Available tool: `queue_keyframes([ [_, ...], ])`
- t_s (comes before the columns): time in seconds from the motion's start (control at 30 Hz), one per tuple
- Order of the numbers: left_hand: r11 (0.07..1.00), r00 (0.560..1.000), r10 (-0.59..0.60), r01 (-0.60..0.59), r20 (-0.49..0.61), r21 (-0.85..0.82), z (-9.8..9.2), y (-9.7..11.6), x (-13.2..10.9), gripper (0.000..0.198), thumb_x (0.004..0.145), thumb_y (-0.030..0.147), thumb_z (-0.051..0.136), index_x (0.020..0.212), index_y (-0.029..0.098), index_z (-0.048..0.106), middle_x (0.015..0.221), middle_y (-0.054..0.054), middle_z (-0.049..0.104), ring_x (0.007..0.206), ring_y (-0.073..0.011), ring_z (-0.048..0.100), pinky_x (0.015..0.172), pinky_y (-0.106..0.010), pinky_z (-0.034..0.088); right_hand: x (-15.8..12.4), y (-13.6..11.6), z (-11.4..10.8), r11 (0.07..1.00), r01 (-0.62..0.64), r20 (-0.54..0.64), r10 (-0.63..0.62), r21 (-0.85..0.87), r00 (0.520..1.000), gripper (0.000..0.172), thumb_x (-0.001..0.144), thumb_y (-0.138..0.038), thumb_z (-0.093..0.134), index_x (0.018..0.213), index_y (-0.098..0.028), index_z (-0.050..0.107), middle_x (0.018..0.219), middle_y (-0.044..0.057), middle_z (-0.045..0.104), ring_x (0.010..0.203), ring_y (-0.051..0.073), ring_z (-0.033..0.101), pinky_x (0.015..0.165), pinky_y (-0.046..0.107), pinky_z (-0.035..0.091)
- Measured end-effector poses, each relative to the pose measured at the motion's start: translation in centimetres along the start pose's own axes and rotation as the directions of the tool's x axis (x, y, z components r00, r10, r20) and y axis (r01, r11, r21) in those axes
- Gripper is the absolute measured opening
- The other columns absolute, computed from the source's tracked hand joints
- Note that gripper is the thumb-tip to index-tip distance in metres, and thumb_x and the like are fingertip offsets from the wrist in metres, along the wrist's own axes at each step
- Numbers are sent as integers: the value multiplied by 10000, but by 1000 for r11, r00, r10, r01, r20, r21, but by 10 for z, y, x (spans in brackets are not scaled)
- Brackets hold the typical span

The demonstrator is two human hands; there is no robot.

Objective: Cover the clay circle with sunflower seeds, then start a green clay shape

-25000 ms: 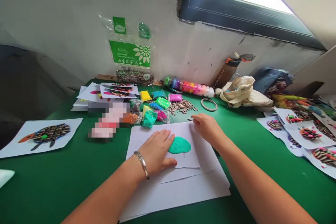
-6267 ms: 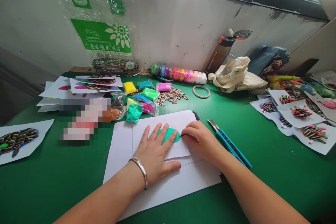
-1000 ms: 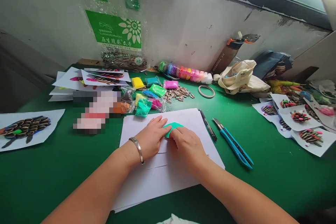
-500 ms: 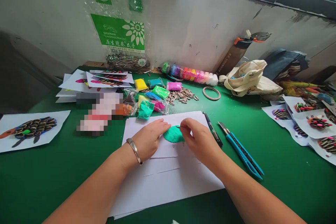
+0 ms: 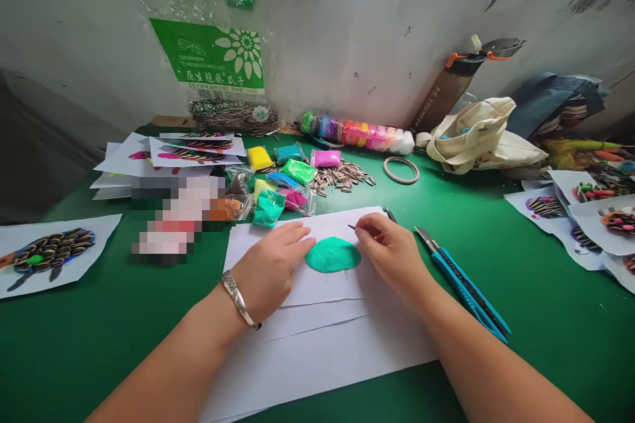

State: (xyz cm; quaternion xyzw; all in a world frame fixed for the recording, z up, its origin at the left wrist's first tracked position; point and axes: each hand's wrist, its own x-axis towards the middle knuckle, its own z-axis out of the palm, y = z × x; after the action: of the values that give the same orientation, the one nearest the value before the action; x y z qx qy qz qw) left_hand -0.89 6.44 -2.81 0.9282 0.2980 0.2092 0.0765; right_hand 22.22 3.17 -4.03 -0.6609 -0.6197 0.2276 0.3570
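A flat teal clay oval (image 5: 332,254) lies on a small sheet of white paper (image 5: 307,291), with short pencil lines below it. My left hand (image 5: 270,264), a silver bracelet at its wrist, rests on the paper with fingers stretched out and fingertips at the clay's left edge. My right hand (image 5: 389,248) is at the clay's upper right, apart from it. Thumb and forefinger pinch a small dark pointed sunflower seed (image 5: 352,227). Larger white sheets (image 5: 317,363) lie underneath.
Beyond the paper are bagged clay packets (image 5: 268,208), loose sunflower seeds (image 5: 342,176) and a tape ring (image 5: 401,170). A blue utility knife (image 5: 466,287), blade out, lies right of my right hand. Seed-covered pictures (image 5: 54,254) lie left and right. A bottle (image 5: 446,89) leans by the wall.
My right hand has drawn back from the clay to the right, still pinching the seed, so the whole oval shows. My left hand stays at the clay's left edge. The view has shifted slightly.
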Motion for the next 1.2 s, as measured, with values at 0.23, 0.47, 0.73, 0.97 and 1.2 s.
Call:
queue_keyframes([
  [0.23,996,961,-48,65,272,-54,1,16,4,311,914,253,473,1186,158,591,1247,-103,593,1243,-338,429,1019,-579,380,3,-1,11,982,125,52,-118,-145,992,151,860,-166,475,802,-212,607,769,-3,617,717,146,529,652,249,379],
  [0.47,994,931,-93,105,353,-14,1,20,6,281,924,243,464,1181,207,574,1318,-86,539,1268,-322,384,1038,-598,314,9,-5,17,943,214,132,-185,-254,974,172,852,-116,466,777,-191,602,783,40,593,779,178,519,708,278,386],
  [0.73,994,945,-88,103,315,-33,2,20,6,255,915,217,468,1141,206,586,1266,-88,566,1238,-316,409,1028,-602,316,10,-1,18,941,245,145,-215,-232,966,171,865,-119,461,783,-196,589,790,38,581,777,176,512,689,277,374],
  [0.97,992,944,-95,116,315,-50,1,21,6,244,909,203,468,1117,208,596,1262,-87,567,1236,-314,413,1028,-602,318,11,-4,18,945,265,198,-227,-193,954,186,881,-118,463,784,-190,605,801,34,580,778,165,513,685,268,372],
  [1.2,992,945,-93,115,313,-53,2,21,6,239,904,201,466,1100,207,602,1246,-88,574,1221,-315,420,1014,-594,335,17,-4,15,936,314,240,-271,-161,932,214,882,-112,472,758,-193,627,805,29,594,787,159,521,677,260,369],
])
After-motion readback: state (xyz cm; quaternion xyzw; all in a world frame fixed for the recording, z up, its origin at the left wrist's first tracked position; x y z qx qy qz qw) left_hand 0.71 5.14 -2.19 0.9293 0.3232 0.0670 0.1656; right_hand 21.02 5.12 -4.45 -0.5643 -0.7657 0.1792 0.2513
